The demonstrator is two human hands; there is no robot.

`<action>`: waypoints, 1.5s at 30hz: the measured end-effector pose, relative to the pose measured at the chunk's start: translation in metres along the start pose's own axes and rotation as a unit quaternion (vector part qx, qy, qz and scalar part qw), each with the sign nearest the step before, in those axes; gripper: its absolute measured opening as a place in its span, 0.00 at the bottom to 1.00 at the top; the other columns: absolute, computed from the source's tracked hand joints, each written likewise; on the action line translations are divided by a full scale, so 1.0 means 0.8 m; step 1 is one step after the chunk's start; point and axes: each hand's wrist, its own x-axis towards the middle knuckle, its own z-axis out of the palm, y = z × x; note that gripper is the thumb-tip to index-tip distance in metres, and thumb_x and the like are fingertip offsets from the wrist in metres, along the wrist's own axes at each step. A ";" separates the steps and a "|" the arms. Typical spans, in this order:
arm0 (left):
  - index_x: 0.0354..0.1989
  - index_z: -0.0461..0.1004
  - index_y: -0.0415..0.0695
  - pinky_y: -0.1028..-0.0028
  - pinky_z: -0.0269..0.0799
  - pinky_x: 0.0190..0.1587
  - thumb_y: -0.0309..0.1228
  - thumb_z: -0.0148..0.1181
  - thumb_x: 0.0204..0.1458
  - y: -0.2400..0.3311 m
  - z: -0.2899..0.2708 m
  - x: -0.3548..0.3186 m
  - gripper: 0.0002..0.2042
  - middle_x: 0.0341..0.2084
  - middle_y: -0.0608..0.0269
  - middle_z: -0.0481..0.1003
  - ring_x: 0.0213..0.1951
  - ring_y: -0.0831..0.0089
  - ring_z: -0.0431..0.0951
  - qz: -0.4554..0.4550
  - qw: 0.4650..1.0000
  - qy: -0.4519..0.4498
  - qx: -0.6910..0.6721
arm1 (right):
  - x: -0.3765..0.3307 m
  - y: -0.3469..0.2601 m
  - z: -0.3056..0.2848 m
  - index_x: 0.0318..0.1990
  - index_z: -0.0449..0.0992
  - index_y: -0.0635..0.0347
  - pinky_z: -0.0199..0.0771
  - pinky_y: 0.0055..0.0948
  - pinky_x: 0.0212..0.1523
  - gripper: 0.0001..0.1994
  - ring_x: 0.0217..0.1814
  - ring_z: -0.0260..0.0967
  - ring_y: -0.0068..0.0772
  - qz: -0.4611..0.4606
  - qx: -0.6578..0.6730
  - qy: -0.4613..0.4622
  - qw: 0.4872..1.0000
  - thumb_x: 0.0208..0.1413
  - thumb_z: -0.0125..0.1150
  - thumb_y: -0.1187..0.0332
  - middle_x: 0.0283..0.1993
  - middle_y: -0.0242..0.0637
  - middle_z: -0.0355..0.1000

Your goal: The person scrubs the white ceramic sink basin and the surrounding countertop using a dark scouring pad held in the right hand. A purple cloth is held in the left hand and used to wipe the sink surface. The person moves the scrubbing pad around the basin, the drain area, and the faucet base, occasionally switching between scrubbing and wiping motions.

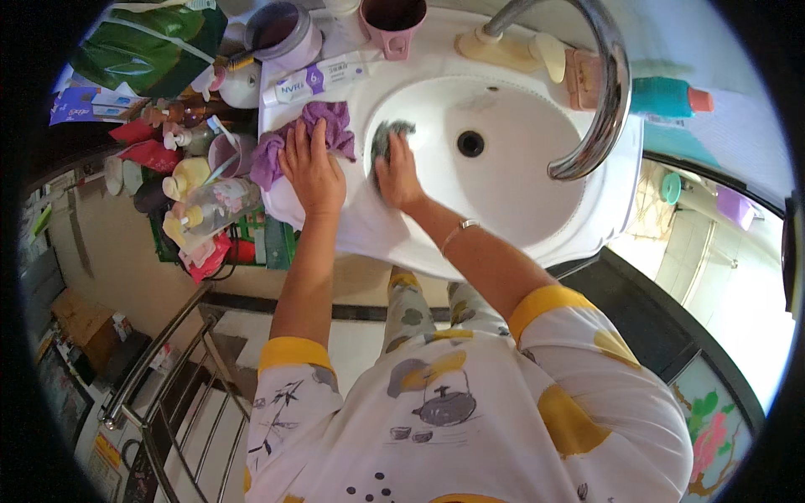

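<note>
My left hand (314, 172) lies with its fingers stretched over a crumpled purple cloth (337, 126) on the left side of the white sink top. My right hand (401, 178) is inside the white basin (511, 180), bent round a dark grey-green scouring pad (383, 144). The pad is pressed to the basin's left wall, and my fingers partly cover it. Right of that hand, the dark drain hole (470, 143) is uncovered. A chrome faucet (619, 84) arches over the basin's right side.
Behind the cloth lie a white-and-purple tube (314, 78), a lidless jar (285, 38) and a pink cup (392, 29). A soap dish (581, 80) and a teal bottle (662, 97) stand right. Pump bottles (210, 205) crowd the left edge; a metal railing (180, 369) is lower left.
</note>
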 end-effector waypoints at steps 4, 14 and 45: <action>0.63 0.62 0.55 0.49 0.44 0.66 0.27 0.54 0.49 -0.008 0.001 -0.003 0.29 0.63 0.53 0.61 0.66 0.54 0.57 -0.010 1.000 0.002 0.006 | -0.015 0.005 -0.042 0.62 0.61 0.67 0.57 0.38 0.66 0.22 0.65 0.58 0.51 0.026 0.055 -0.070 0.996 0.60 0.49 0.72 0.65 0.54 0.59; 0.62 0.64 0.56 0.51 0.45 0.67 0.27 0.55 0.48 -0.005 -0.003 -0.003 0.28 0.62 0.56 0.62 0.65 0.53 0.58 -0.014 1.000 0.009 -0.004 | -0.002 0.061 -0.123 0.62 0.66 0.59 0.70 0.33 0.56 0.20 0.54 0.69 0.31 0.407 0.588 -0.224 0.662 0.67 0.43 0.60 0.55 0.37 0.70; 0.48 0.79 0.49 0.65 0.69 0.50 0.19 0.50 0.48 -0.075 -0.031 0.055 0.19 0.41 0.50 0.77 0.43 0.54 0.75 -0.046 0.941 -0.133 -0.306 | -0.130 -0.076 -0.052 0.58 0.68 0.54 0.52 0.52 0.68 0.27 0.69 0.50 0.55 -0.251 -0.194 -0.168 0.933 0.46 0.60 0.71 0.63 0.46 0.60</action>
